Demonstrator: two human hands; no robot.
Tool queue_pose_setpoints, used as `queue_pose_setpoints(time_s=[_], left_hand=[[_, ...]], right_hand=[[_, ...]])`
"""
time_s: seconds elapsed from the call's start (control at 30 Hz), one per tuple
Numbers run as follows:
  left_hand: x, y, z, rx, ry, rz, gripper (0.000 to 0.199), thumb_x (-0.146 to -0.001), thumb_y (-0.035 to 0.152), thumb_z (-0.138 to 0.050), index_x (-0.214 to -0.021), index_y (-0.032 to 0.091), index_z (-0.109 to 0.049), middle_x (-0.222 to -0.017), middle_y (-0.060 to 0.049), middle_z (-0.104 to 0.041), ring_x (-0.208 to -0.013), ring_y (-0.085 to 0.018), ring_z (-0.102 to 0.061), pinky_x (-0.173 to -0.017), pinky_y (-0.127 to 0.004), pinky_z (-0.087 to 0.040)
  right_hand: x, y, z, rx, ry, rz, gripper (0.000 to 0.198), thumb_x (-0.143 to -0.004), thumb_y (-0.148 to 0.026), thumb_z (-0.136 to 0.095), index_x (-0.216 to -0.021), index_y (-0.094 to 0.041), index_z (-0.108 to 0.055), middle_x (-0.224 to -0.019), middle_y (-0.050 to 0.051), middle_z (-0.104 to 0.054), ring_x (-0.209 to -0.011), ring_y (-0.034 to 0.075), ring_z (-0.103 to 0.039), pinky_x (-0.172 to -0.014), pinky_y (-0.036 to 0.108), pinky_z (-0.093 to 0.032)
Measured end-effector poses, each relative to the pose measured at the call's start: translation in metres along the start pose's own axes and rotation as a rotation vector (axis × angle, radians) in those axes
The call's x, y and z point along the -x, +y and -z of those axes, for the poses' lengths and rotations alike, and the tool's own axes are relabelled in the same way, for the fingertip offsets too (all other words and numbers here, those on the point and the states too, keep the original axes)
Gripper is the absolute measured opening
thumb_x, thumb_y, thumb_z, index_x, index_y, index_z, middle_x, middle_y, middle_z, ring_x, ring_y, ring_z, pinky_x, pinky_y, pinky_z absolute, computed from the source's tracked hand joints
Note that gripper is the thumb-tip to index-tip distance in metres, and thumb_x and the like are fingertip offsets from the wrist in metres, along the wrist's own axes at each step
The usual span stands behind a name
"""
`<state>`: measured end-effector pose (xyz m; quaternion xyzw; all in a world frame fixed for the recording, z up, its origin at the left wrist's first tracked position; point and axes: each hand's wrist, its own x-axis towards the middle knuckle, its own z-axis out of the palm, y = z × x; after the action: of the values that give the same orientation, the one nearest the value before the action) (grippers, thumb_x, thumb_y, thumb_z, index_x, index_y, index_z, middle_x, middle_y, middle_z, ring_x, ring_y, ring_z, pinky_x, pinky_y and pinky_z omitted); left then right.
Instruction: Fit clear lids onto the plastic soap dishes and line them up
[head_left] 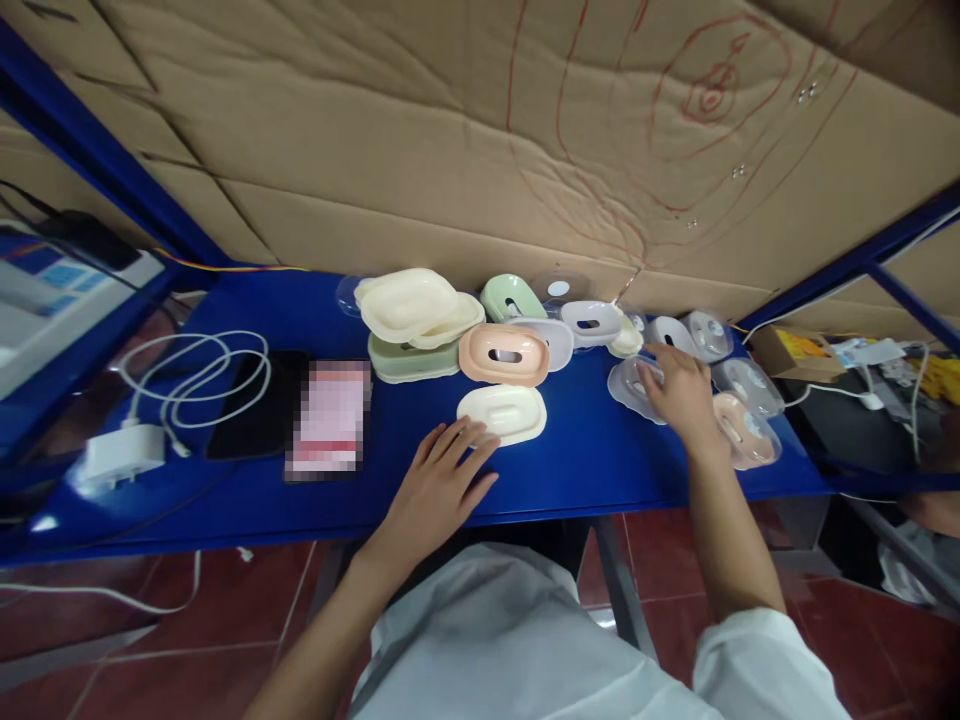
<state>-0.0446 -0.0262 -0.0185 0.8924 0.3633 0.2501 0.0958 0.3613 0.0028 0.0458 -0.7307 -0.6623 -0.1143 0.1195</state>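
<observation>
On the blue table, a cream oval plastic dish (514, 410) with a raised middle bar lies in front of me. My left hand (442, 475) rests at its near left edge, fingers spread, fingertips touching or just over the rim. To the right, my right hand (679, 388) has its thumb and fingers bent around a clear plastic lid (646, 385) above a pale lavender base (624, 392); the far fingertips are partly hidden. Behind the cream dish sits a peach oval piece (484, 352) with a slot.
Stacked cream dishes (409, 303), a green slotted piece (512, 298) and a lavender one (592, 322) stand behind. Lidded pieces, one peach (746, 432), lie right. A phone (330, 420), charger (124, 452) and coiled white cable (217, 375) lie left. Cardboard (420, 140) walls the back.
</observation>
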Motion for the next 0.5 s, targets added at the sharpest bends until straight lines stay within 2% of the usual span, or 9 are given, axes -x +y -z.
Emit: queue_pose_setpoints(time_s=[0.1,0.17,0.27,0.33,0.43,0.5], left_hand=[[0.004,-0.002,0.001,0.014,0.029,0.02,0.031,-0.109,0.027,-0.061,-0.14,0.022,-0.065,-0.142,-0.012,-0.071,-0.142,-0.034,-0.061,-0.119,-0.056,-0.05],[0.005,-0.002,0.002,0.027,0.064,0.034,0.031,-0.108,0.024,-0.062,-0.138,0.022,-0.065,-0.134,-0.011,-0.073,-0.135,-0.032,-0.064,-0.118,-0.056,-0.05],[0.004,-0.002,0.005,0.071,0.085,0.026,0.021,-0.107,0.021,-0.063,-0.127,0.023,-0.069,-0.122,-0.009,-0.075,-0.124,-0.029,-0.066,-0.117,-0.054,-0.051],[0.001,-0.001,0.007,0.11,0.063,0.003,0.012,-0.107,0.021,-0.062,-0.115,0.022,-0.071,-0.116,-0.008,-0.074,-0.121,-0.028,-0.065,-0.114,-0.052,-0.051],[-0.001,-0.001,0.009,0.165,0.007,-0.018,0.011,-0.109,0.022,-0.06,-0.111,0.022,-0.07,-0.117,-0.008,-0.072,-0.117,-0.026,-0.065,-0.11,-0.048,-0.053],[-0.002,0.0,0.011,0.184,-0.02,-0.019,0.013,-0.11,0.022,-0.058,-0.114,0.022,-0.07,-0.119,-0.008,-0.071,-0.115,-0.025,-0.066,-0.108,-0.046,-0.053]], right_hand=[[-0.035,-0.002,-0.008,0.066,-0.129,-0.022,0.045,-0.106,-0.037,-0.045,-0.128,-0.014,-0.077,-0.126,0.019,-0.079,-0.119,0.037,-0.07,-0.106,0.052,-0.047],[-0.045,-0.006,-0.013,0.07,-0.157,-0.011,0.044,-0.106,-0.04,-0.047,-0.127,-0.016,-0.079,-0.127,0.019,-0.078,-0.117,0.037,-0.07,-0.103,0.052,-0.048],[-0.045,-0.018,-0.016,0.05,-0.095,-0.051,0.042,-0.106,-0.042,-0.05,-0.125,-0.018,-0.079,-0.132,0.018,-0.075,-0.12,0.039,-0.068,-0.103,0.055,-0.049],[-0.039,-0.03,-0.016,0.002,-0.027,-0.03,0.04,-0.108,-0.04,-0.048,-0.122,-0.018,-0.079,-0.13,0.017,-0.076,-0.121,0.039,-0.068,-0.105,0.057,-0.048],[-0.025,-0.06,-0.014,-0.207,0.06,0.176,0.038,-0.111,-0.04,-0.047,-0.127,-0.02,-0.075,-0.13,0.014,-0.077,-0.126,0.034,-0.067,-0.111,0.053,-0.047],[-0.015,-0.083,-0.016,-0.342,0.052,0.358,0.037,-0.111,-0.043,-0.05,-0.135,-0.023,-0.072,-0.137,0.012,-0.074,-0.131,0.03,-0.066,-0.114,0.05,-0.047]])
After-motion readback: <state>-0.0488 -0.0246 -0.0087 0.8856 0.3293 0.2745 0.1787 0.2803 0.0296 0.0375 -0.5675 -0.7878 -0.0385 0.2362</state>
